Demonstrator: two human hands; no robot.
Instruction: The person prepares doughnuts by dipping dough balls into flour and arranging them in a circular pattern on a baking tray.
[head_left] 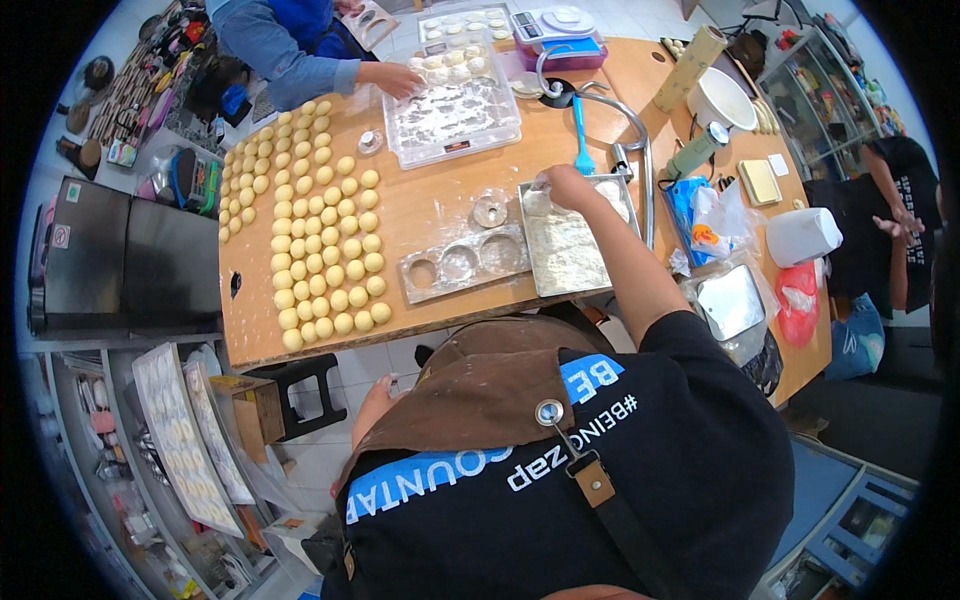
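My right hand (570, 190) reaches over the far left corner of a metal tray (575, 288) holding white flour (570, 250). Its fingers are closed by a pale, see-through object (538, 203) at the tray's rim, whose kind I cannot make out. Low at my left side, my left hand (373, 402) is partly hidden by my brown apron (460, 390); its fingers are too covered to read. Left of the tray lies a floury board with round holes (465, 262), and a round ring-shaped piece (490, 211) rests just beyond it.
Rows of round dough balls (330, 255) cover the table's left side. Across the table, another person's hand (395, 80) is over a floury plastic tray (455, 150). A blue brush (582, 130), a curved metal tube (645, 150) and a white jug (803, 236) stand to the right.
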